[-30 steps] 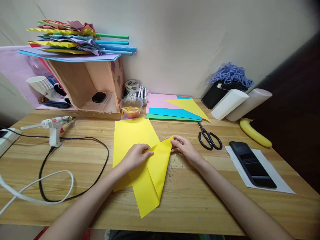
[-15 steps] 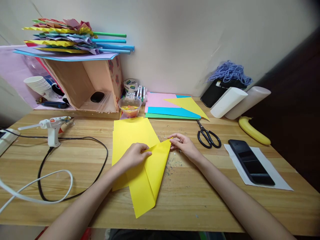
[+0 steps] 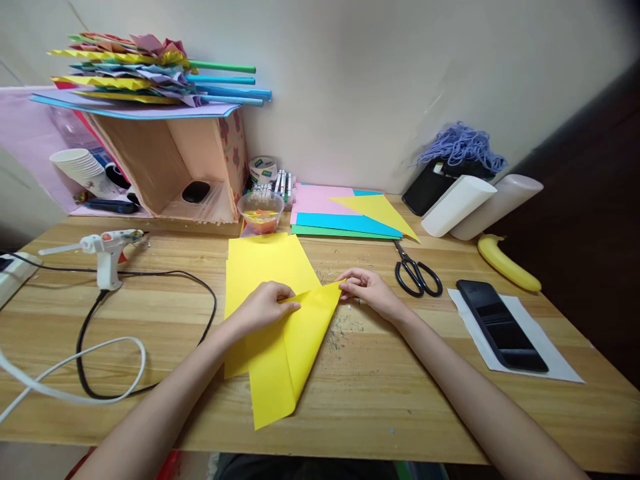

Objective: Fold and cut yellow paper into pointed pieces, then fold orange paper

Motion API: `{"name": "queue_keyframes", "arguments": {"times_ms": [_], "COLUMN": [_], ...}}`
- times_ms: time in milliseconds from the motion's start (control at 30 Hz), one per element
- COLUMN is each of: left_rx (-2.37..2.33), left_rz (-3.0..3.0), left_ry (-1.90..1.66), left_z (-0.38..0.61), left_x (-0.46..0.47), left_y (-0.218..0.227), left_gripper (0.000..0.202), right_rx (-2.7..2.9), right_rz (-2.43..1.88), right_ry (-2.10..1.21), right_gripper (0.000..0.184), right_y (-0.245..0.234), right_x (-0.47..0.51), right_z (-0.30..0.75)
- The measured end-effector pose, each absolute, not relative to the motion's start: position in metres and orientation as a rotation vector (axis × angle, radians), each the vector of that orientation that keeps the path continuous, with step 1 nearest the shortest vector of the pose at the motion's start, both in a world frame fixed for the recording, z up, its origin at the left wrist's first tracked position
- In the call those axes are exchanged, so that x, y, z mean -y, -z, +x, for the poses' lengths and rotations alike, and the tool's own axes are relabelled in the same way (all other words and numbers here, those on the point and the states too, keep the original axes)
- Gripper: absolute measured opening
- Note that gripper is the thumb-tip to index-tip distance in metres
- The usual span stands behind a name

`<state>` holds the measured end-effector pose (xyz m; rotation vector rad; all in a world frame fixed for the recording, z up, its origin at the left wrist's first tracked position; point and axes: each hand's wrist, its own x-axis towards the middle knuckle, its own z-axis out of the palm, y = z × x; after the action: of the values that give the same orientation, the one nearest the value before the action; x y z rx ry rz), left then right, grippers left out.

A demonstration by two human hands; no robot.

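A sheet of yellow paper (image 3: pixel 310 327) is folded over diagonally, its fold running down the right side without a flat crease. My left hand (image 3: pixel 267 303) pinches its upper left edge between thumb and fingers. At the pointed upper right corner, my right hand (image 3: pixel 365 290) grips the paper with its fingertips. Beneath and behind lie more yellow sheets (image 3: pixel 265 260), partly covered by the folded one and my left hand. Black-handled scissors (image 3: pixel 417 273) rest on the wooden table just beyond my right hand.
A glue gun (image 3: pixel 107 257) with looping cables stands at left. Coloured paper (image 3: pixel 325 200) and a small tub (image 3: pixel 261 212) are at the back. On the right are a phone (image 3: pixel 503 327), a banana (image 3: pixel 507 263) and white rolls (image 3: pixel 459 205). Paper flowers (image 3: pixel 125 73) top a box (image 3: pixel 230 160).
The lower end of the folded yellow sheet has swung left and slightly up. Both hands keep their hold, and my left hand has shifted slightly left and up.
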<state>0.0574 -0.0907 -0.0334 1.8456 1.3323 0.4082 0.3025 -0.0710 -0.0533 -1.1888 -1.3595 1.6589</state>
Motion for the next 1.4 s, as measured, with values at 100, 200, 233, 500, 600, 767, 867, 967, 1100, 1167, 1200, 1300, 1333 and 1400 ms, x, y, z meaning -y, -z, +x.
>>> {"name": "queue_keyframes", "arguments": {"times_ms": [100,200,233,500,600,767,867,967,1100,1167,1200,1300,1333,1400], "left_rx": [-1.394,-1.419,-1.42,-1.411,-1.413,-1.429,-1.43,-1.422,-1.404,-1.398,-1.398,-1.395,-1.395,-1.397], "left_rz": [1.816,1.798,1.808,1.908,1.938,1.956,1.968,1.977,1.975,1.97,1.965,1.951,1.948,1.943], "left_ry": [-0.412,-0.414,-0.418,-0.437,-0.437,-0.402,-0.399,-0.4,-0.413,-0.425,-0.432,-0.451,-0.454,-0.459], "left_z": [0.053,0.049,0.049,0.047,0.047,0.047,0.046,0.046,0.045,0.046,0.046,0.047,0.048,0.049], "left_x": [0.087,0.085,0.084,0.083,0.083,0.083,0.083,0.083,0.082,0.083,0.083,0.083,0.083,0.084], "left_y": [0.034,0.037,0.038,0.037,0.036,0.035,0.035,0.036,0.036,0.036,0.036,0.036,0.036,0.035], "left_gripper": [0.037,0.037,0.036,0.028,0.026,0.026,0.025,0.025,0.024,0.024,0.023,0.024,0.024,0.024], "right_rx": [1.364,1.383,1.386,1.326,1.297,1.288,1.301,1.296,1.277,1.256,1.234,1.147,1.124,1.105], "right_rz": [-1.188,-1.157,-1.153,-1.172,-1.203,-1.253,-1.281,-1.302,-1.27,-1.257,-1.256,-1.257,-1.254,-1.245], "right_ry": [-1.634,-1.642,-1.645,-1.628,-1.616,-1.601,-1.584,-1.572,-1.599,-1.615,-1.618,-1.615,-1.611,-1.598], "right_gripper": [0.028,0.031,0.032,0.025,0.023,0.023,0.025,0.031,0.03,0.026,0.025,0.022,0.022,0.022], "right_y": [0.053,0.051,0.051,0.055,0.057,0.06,0.06,0.058,0.055,0.055,0.056,0.059,0.06,0.061], "right_x": [0.071,0.071,0.071,0.07,0.069,0.069,0.069,0.07,0.07,0.069,0.069,0.068,0.068,0.067], "right_z": [0.302,0.304,0.304,0.302,0.302,0.301,0.301,0.3,0.299,0.299,0.299,0.299,0.299,0.3]}}
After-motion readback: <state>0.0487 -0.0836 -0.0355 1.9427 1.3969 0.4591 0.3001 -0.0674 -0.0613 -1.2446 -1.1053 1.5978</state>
